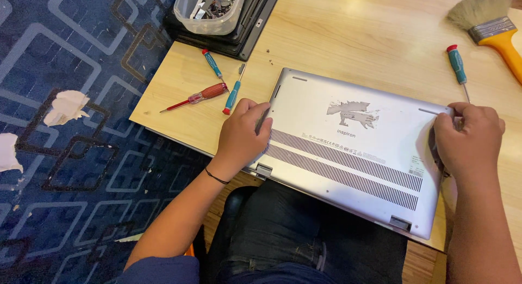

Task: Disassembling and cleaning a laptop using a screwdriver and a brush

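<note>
Laptop (353, 148) between both hands

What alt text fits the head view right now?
A silver laptop lies upside down on a wooden table, with the left hand and right hand gripping its two short edges. Three screwdrivers lie left of it, a fourth screwdriver and a paintbrush right.

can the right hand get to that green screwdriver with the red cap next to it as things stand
Probably yes. The right hand grips the laptop's right edge, and the screwdriver lies just beyond it on bare table. Nothing lies between them; the paintbrush sits further off.
</note>
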